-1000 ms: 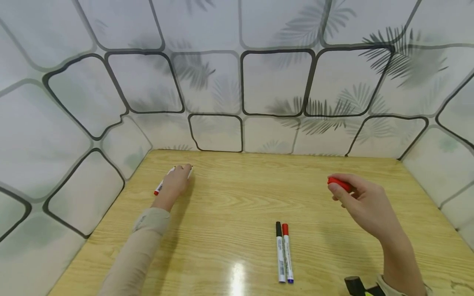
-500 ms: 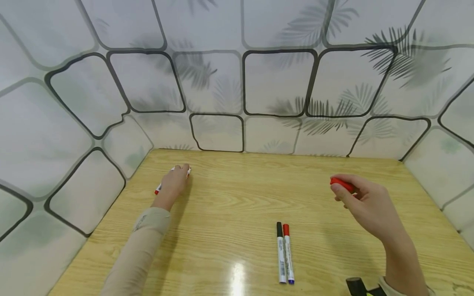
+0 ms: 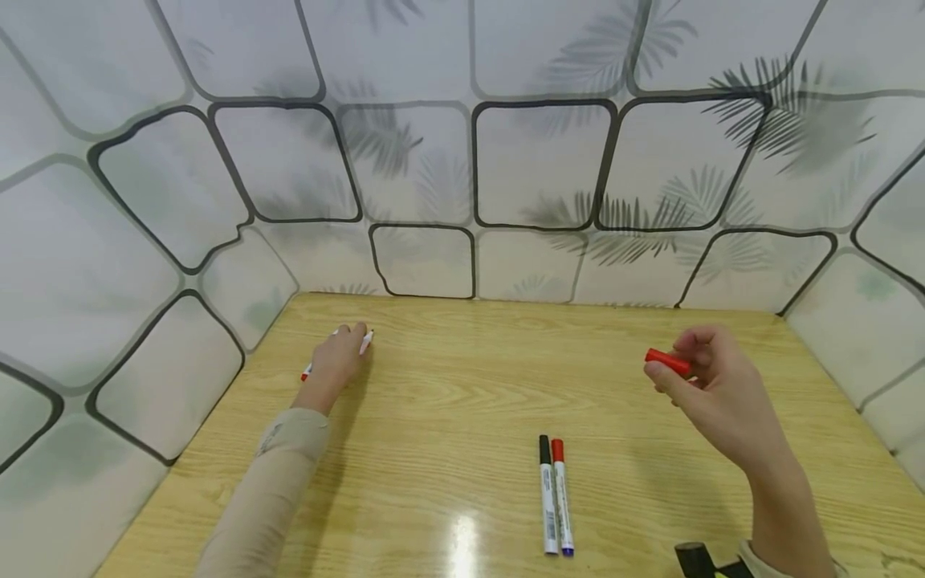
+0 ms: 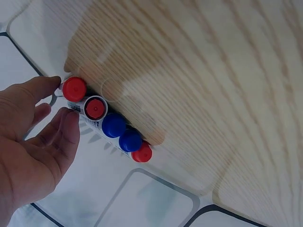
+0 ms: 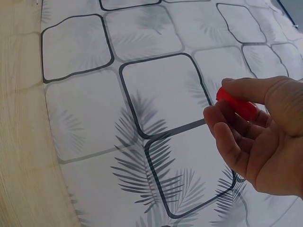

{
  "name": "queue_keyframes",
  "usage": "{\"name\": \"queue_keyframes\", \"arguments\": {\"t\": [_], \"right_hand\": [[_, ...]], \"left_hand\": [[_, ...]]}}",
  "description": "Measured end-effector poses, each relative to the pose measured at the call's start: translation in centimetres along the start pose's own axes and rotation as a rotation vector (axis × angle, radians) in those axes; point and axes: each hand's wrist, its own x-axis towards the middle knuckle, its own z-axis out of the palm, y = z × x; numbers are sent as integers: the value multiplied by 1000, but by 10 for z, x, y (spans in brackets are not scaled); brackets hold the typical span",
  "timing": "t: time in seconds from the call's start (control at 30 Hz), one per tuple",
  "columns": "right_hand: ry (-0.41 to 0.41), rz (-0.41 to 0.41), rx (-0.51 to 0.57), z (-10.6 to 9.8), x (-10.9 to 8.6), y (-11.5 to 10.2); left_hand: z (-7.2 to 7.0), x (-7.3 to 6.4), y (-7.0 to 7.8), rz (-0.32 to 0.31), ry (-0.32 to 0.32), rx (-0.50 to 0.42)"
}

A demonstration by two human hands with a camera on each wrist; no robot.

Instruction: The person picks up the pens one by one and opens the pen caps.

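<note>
Toward the far left of the table, my left hand [image 3: 338,359] reaches over a group of white markers, their lengths largely hidden beneath it. In the left wrist view several marker ends form a row: red, red inside a white rim, blue, blue and red. There my left thumb and fingers close around the marker with the red end [image 4: 74,89] at the row's edge. My right hand [image 3: 723,393] is raised at the right, pinching a small red marker cap [image 3: 668,361] between thumb and fingers, its index finger lifted off. The right wrist view shows the cap [image 5: 236,103] partly covered by fingers.
Two white markers lie side by side nearer the front, one black-capped [image 3: 548,498] and one red-capped with a blue end [image 3: 562,498]. Patterned panels [image 3: 527,160] rise behind and beside the wooden table [image 3: 448,385]. A black object [image 3: 694,558] shows by the right sleeve.
My right index finger has lifted from the red cap, baring more of it. Beside my left fingers, more of a marker's white body shows than before. Both arms stay nearly in place.
</note>
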Motion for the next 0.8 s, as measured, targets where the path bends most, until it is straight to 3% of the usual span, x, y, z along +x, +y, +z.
{"name": "queue_keyframes", "arguments": {"t": [0.23,0.8], "right_hand": [[54,-54,-2,0,-2,-2],[132,-59,48,2,-2,-3]], "left_hand": [[2,1,-2,-7,31,-17],[1,2,0,16,19,11]]}}
